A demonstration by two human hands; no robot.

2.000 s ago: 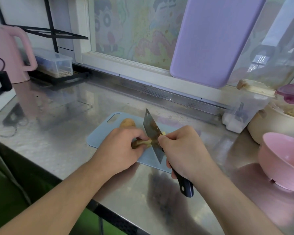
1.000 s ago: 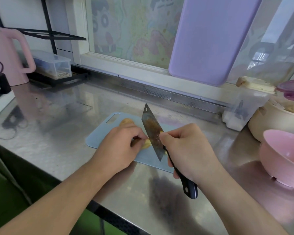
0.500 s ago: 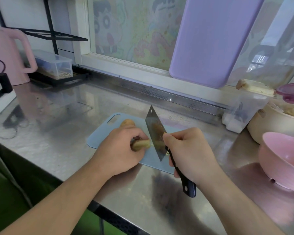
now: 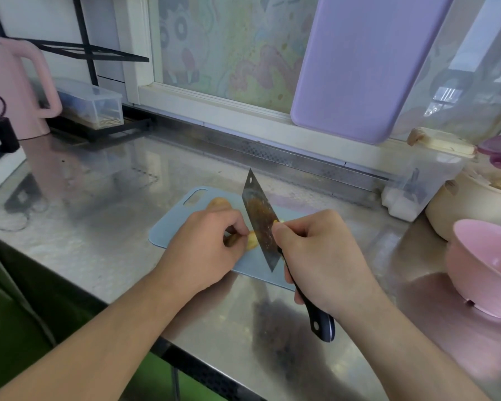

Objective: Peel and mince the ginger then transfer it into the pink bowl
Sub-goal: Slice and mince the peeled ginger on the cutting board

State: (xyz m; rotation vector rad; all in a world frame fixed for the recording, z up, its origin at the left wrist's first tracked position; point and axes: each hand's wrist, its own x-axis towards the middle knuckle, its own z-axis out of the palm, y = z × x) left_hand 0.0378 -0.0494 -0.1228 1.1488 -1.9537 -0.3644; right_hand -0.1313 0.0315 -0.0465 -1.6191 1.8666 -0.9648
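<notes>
A pale blue cutting board (image 4: 182, 218) lies on the steel counter. My left hand (image 4: 206, 244) pins a piece of ginger (image 4: 250, 241) on it, fingers curled over most of the root. My right hand (image 4: 318, 256) grips a cleaver (image 4: 258, 221) by its dark handle, thumb on the blade, whose edge rests against the ginger's right end. A second ginger lump (image 4: 219, 202) shows behind my left hand. The pink bowl (image 4: 486, 267) stands at the right edge of the counter.
A cream pot (image 4: 463, 204) and a clear lidded container (image 4: 417, 180) stand behind the pink bowl. A lilac board (image 4: 356, 65) leans on the window. At far left are a pink kettle (image 4: 9, 88), a black plug and a clear box (image 4: 90, 102). The counter's front edge runs below my forearms.
The cleaver has shifted slightly back and forth along the ginger's right end while my left hand stays holding the root in the same spot.
</notes>
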